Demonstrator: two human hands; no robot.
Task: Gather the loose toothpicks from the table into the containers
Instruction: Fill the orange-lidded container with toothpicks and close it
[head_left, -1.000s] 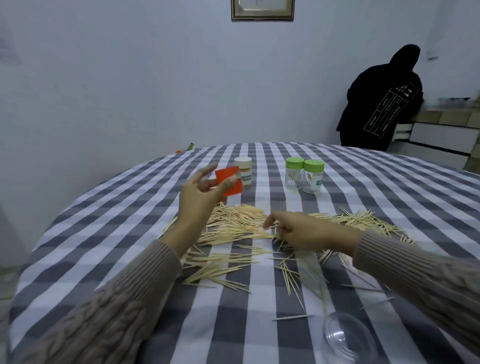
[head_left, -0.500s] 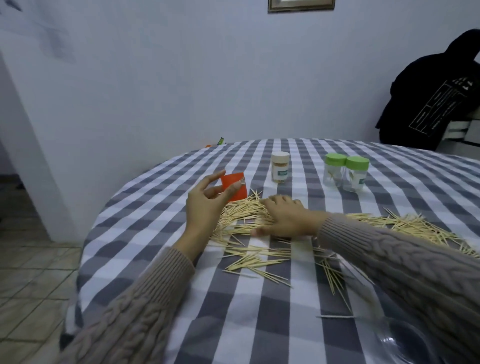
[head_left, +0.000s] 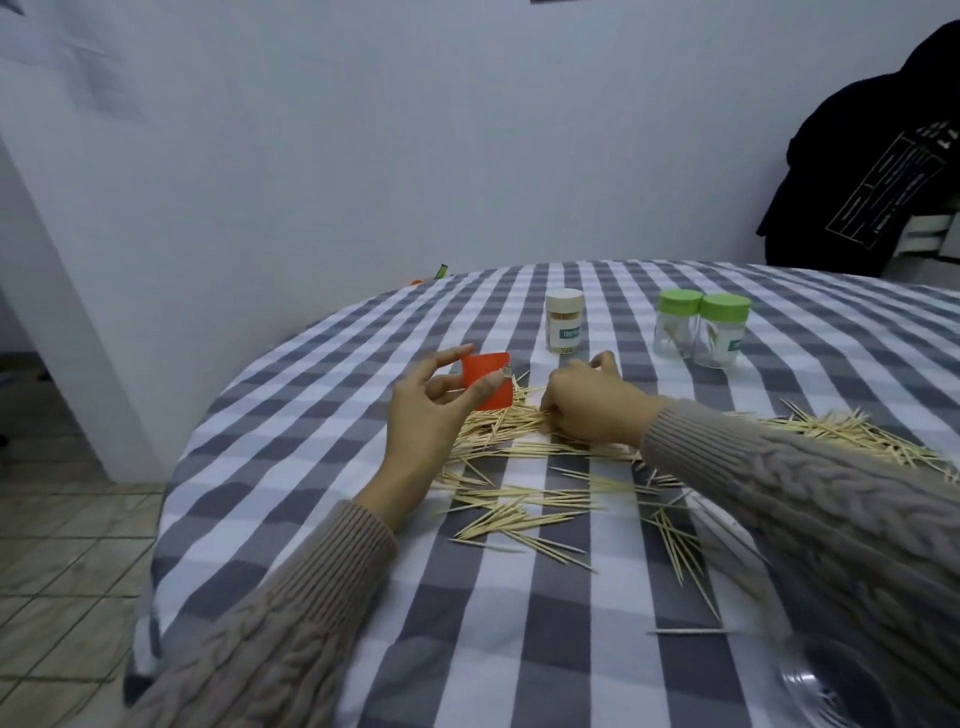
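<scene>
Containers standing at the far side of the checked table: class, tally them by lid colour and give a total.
Green lid: 2, the two clear jars side by side
White lid: 1, the toothpick-filled jar
Total: 3

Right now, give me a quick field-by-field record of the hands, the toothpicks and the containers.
left hand: raised above the cloth, pinches the orange piece between thumb and fingers
right hand: knuckles up, pressed down onto the toothpick pile, fingers curled into it
loose toothpicks: many scattered across the checked tablecloth, more to the right
white-lid jar: upright, lid on, looks full
green-lid jars: two side by side, lids on, nearly empty
clear dish: bottom right, blurred
</scene>
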